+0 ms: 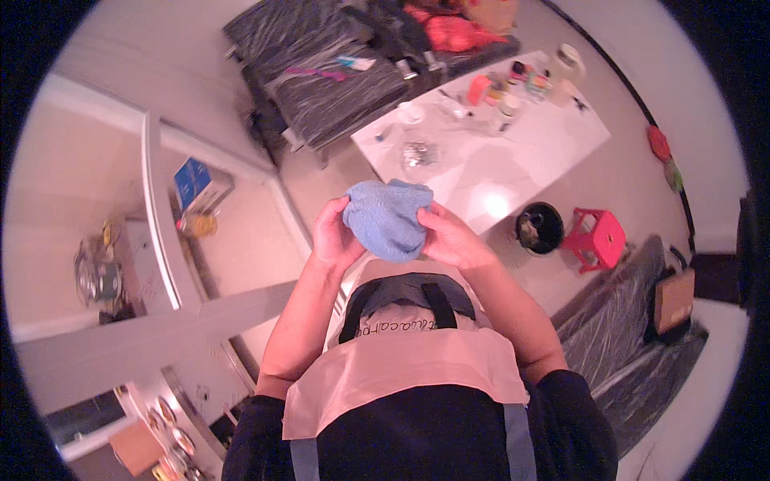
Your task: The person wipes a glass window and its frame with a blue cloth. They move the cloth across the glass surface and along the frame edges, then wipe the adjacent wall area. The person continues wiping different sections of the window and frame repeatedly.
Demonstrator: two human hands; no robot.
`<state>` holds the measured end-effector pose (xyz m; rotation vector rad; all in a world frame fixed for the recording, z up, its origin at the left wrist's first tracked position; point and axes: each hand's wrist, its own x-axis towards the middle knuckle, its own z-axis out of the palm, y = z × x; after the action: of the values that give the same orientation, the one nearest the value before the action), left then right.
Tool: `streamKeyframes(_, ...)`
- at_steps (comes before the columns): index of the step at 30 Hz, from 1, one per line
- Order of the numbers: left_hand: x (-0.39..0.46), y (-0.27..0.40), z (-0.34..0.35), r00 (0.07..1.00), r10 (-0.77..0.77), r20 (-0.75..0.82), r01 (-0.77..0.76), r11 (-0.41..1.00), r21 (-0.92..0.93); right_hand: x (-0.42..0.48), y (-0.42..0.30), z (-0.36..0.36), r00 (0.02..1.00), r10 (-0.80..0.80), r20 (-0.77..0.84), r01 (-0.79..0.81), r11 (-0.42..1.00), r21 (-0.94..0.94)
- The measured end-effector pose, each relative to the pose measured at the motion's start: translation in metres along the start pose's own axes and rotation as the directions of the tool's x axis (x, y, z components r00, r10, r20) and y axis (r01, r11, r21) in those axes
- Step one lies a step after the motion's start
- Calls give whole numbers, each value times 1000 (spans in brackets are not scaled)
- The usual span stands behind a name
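Observation:
A blue cloth [388, 219], bunched into a rounded shape, is held up in front of my apron [409, 355]. My left hand [337, 237] grips its left edge, thumb on the near face. On the other side my right hand [448, 234] pinches the right edge between thumb and fingers. The fingers behind the cloth are hidden. Beyond it stands a low white table [529, 162], with a shiny glass or metal bowl [419, 155] near its left end.
A black bin [539, 228] and a red plastic stool [598, 239] stand right of the table. Plastic-covered dark sofas [337, 96] are at the back and right [613, 324]. Jars and bottles [508, 108] crowd the table's far side. A framed doorway [162, 198] is at left.

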<state>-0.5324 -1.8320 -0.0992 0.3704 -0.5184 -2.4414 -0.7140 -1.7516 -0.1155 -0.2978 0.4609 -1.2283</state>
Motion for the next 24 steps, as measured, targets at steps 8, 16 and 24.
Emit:
streamKeyframes(8,-51,38,-40,764,492,-417,-295,842,451,88,5,20,984,161,70,-151,980,-133)
streamKeyframes(16,-53,74,-61,467,884,-24,407,-191,893,170,91,51,811,564,152,-574,818,27)
streamKeyframes(24,-116,160,-76,225,973,54,319,-126,939,338,136,167,893,423,152,-346,862,-370)
